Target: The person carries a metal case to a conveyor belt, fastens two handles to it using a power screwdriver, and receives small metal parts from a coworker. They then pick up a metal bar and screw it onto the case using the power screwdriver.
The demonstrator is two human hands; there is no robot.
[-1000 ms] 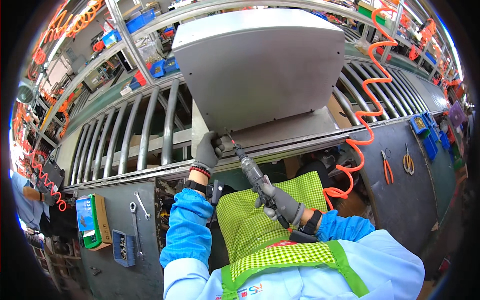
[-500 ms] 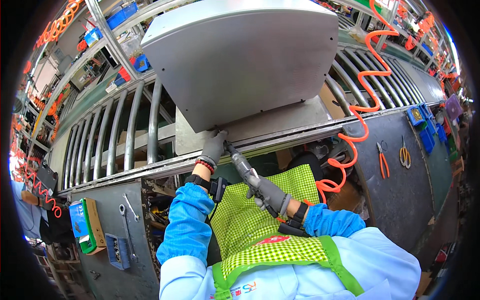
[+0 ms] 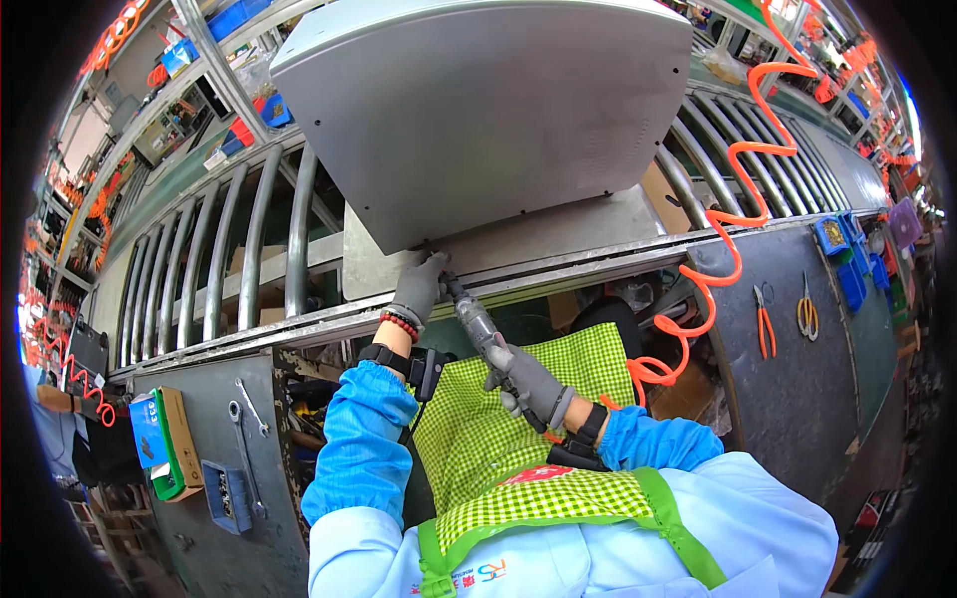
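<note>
A large grey metal cabinet stands tilted in the view on a flat metal plate, with small dark screws or holes along its edges. My left hand, in a grey glove, is at the cabinet's near lower corner; its fingers are bent together, and what they pinch is hidden. My right hand, also gloved, wraps round the rear of a grey air ratchet. The ratchet's narrow head reaches up beside my left fingertips, close under the cabinet's lower edge.
Roller conveyors run to both sides. An orange coiled hose hangs at right. Pliers and scissors lie on the right bench, wrenches and a blue bin on the left. Another person's arm shows far left.
The whole view has shifted slightly, and the cabinet appears a little larger. Both hands keep their places at the cabinet corner and on the air ratchet; my right fingers sit slightly differently.
</note>
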